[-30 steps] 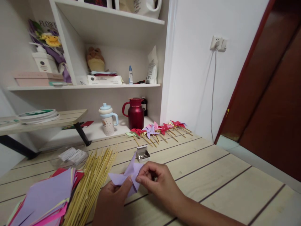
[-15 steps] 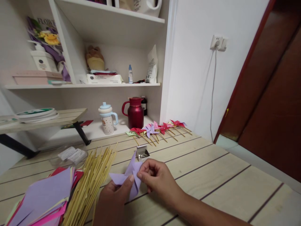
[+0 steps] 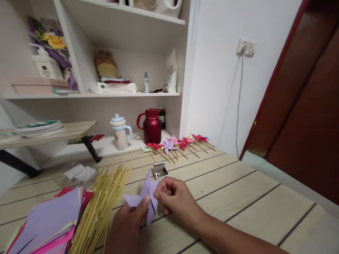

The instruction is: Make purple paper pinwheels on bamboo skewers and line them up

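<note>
In the head view, a lilac paper pinwheel (image 3: 145, 200) is held just above the tabletop (image 3: 238, 197), near its front edge. Its blades are folded toward the centre, with one point sticking up and another out to the left. The left hand (image 3: 127, 225) pinches it from below, thumb pressed on the centre. The right hand (image 3: 174, 197) has its fingers (image 3: 159, 194) pinched together at that same centre; whether they hold a pin is too small to tell.

The left hand's lower part is cut off by the frame's bottom edge. A small open box (image 3: 159, 171) stands just behind the pinwheel, its contents hard to make out. Bamboo sticks (image 3: 106, 201) and a stack of coloured paper (image 3: 50, 222) lie to the left, partly cut off.

On the shelf, a bouquet wrapper (image 3: 50, 31) reads "FLOWE", the rest hidden. Labels on the other shelf items are unreadable.
</note>
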The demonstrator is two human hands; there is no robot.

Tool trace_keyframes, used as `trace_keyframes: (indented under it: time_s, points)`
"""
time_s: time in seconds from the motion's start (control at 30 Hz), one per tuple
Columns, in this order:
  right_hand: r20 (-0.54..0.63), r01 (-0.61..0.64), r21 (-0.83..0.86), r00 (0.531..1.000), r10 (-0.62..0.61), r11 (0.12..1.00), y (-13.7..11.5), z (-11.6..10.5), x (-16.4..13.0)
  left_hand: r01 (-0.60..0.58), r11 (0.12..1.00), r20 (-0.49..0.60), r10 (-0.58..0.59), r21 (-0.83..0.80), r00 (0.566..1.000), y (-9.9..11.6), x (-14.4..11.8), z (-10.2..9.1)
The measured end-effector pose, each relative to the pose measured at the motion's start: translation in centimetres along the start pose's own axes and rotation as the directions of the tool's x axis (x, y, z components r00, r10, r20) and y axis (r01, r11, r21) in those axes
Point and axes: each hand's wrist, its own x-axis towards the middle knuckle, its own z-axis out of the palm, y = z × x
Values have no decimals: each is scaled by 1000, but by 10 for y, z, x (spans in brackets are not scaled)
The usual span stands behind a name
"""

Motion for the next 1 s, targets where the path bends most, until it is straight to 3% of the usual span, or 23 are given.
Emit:
trace_keyframes:
  time_s: [0.1,0.37,0.8,1.0]
  points:
    - [7,11,-13,1000,-11,1000,1,0,-1,3,1000,-5,-3,19,1000,-1,1,0]
    - [-29,158,-242,985,-170,957,0,-2,-4,8,1000,-20,-8,5,1000,1,1,2]
    - [0,238,-361,967,-255,902,1,-4,-4,-15,996,-101,23,86,995,17,-10,9]
    - [0,251,-390,962,-273,886,0,-3,-4,-16,998,-70,20,64,997,21,-11,9]
